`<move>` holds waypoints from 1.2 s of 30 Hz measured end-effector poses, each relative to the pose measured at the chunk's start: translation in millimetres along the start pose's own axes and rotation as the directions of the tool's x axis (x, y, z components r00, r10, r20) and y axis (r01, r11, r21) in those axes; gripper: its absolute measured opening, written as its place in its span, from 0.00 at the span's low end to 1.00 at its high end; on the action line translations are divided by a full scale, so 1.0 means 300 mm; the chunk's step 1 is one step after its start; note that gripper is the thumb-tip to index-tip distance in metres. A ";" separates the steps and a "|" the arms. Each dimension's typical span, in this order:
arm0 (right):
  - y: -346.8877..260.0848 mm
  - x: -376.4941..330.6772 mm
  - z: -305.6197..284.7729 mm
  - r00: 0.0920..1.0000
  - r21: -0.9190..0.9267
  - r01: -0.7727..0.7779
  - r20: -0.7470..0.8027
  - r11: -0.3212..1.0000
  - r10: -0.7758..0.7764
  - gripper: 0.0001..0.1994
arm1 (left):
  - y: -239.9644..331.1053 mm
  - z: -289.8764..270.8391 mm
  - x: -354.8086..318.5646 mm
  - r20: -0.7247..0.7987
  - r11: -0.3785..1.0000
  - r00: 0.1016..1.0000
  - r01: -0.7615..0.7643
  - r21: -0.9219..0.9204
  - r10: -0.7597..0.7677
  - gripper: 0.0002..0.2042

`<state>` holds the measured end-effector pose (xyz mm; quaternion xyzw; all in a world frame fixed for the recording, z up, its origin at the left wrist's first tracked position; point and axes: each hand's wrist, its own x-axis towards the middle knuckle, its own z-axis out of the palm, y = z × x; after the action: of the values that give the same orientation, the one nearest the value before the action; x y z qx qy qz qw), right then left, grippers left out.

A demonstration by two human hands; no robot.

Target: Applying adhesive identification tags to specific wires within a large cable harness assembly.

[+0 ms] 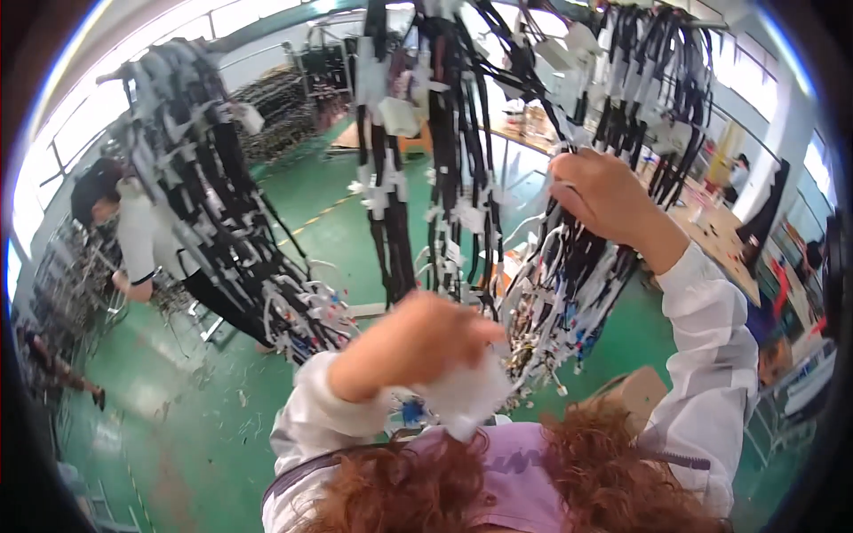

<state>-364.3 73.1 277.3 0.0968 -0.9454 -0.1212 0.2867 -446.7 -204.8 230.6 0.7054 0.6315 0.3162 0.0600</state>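
Note:
My right hand (613,195) is raised to the right of centre, its fingers closed around a black-wrapped wire harness (553,111) that hangs from above. Lower down, in front of my chest, my left hand (431,342) is smeared by motion. Its fingers look closed on a soft white piece (466,395), perhaps thin foam or plastic; blur hides its exact kind. Behind both hands hang more black wire harnesses (449,133) with white wrappings and tags. Loose white wires and small coloured connectors (533,329) dangle at their lower ends.
Further harness bundles hang at left (191,151) and at upper right (622,89). A person (147,231) in a white top stands at left. A long worktable (711,235) runs along the right, and a cardboard box (635,395) is low by my right arm. Scraps litter the green floor (191,400).

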 end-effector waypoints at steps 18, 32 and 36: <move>-0.142 -0.123 -0.276 0.801 0.870 -0.417 0.214 0.264 0.560 0.15 | 0.172 0.264 0.240 -0.065 0.941 0.944 -0.312 0.132 0.323 0.25; -0.313 0.091 -0.127 0.618 0.933 -0.353 0.284 -0.064 0.733 0.10 | 0.148 0.289 0.214 -0.151 0.926 0.921 -0.332 0.179 0.359 0.25; -0.335 0.096 -0.126 0.617 0.944 -0.324 0.260 -0.061 0.743 0.10 | 0.138 0.288 0.209 -0.125 0.926 0.924 -0.341 0.163 0.362 0.25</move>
<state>-355.0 -36.4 294.0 -0.1210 -0.6902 0.6255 0.3429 -366.2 -127.6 205.3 0.7836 0.5176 0.3302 -0.0953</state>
